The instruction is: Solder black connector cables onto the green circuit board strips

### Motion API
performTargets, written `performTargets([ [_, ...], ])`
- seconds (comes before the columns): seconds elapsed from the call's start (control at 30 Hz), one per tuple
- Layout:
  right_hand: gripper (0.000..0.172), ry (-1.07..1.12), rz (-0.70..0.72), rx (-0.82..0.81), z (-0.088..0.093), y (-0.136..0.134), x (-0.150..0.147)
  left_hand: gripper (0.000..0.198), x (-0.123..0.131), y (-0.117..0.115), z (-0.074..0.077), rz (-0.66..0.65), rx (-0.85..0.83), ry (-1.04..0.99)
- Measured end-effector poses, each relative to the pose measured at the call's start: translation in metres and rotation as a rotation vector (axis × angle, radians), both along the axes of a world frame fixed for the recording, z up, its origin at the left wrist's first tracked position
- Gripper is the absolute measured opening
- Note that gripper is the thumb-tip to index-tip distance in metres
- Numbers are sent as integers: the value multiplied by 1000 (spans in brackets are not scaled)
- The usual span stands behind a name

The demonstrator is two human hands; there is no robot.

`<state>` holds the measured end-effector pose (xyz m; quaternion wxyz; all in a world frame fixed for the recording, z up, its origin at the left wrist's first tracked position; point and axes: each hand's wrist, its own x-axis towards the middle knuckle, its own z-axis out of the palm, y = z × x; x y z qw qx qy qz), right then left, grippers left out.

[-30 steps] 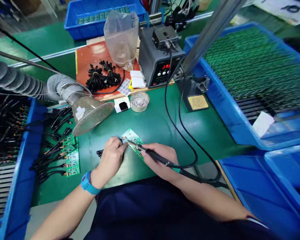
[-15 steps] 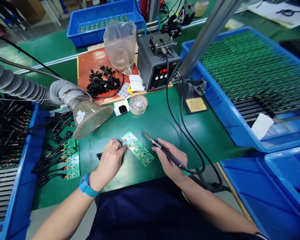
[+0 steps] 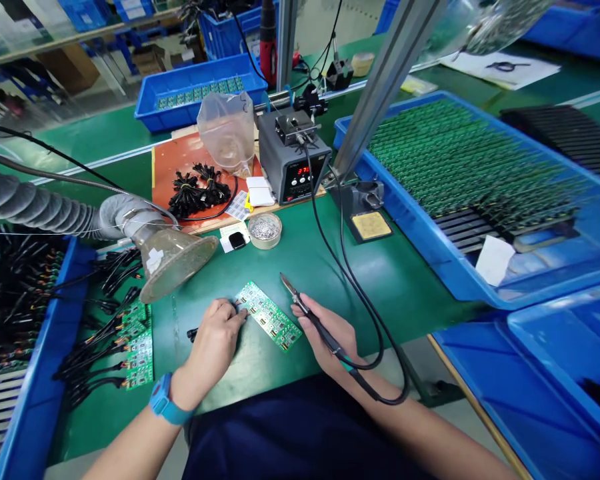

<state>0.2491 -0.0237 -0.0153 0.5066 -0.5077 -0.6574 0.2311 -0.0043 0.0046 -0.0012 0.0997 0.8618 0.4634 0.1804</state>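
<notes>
A green circuit board strip (image 3: 269, 314) lies on the green mat in front of me. My left hand (image 3: 216, 340) is closed in a pinch at the strip's left end, on a black cable (image 3: 193, 331) whose end sticks out to the left. My right hand (image 3: 325, 331) grips a black soldering iron (image 3: 310, 315) like a pen. Its tip points up and left, lifted off the board to its right. The iron's cord (image 3: 340, 267) runs back to the grey soldering station (image 3: 293, 165).
A fume extractor funnel (image 3: 173, 257) on a grey hose hangs at the left. Finished boards with black cables (image 3: 130, 333) lie below it beside a blue bin (image 3: 25, 373). A tin of solder bits (image 3: 265, 230), an iron stand with sponge (image 3: 367, 217) and a big blue tray of boards (image 3: 460, 167) stand behind.
My right hand lifted the soldering iron off the board and drew it back to the right. My left hand stayed at the board's left end. The view tilted up.
</notes>
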Motion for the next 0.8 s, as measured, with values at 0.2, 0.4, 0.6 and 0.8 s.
performTargets([
  [0.2, 34, -39, -4, -53, -3, -1, 1, 25, 0, 1, -1, -10, 0, -16],
  [0.4, 35, 26, 22, -123, -24, -8, -1, 21, 0, 0, 0, 4, -13, -41],
  [0.6, 33, 49, 38, -200, -33, -14, -3, 19, -3, 2, 2, 5, -26, -66],
  [0.8, 33, 48, 58, -180, -35, -14, -2, 15, 1, -1, 2, 68, 64, -32],
])
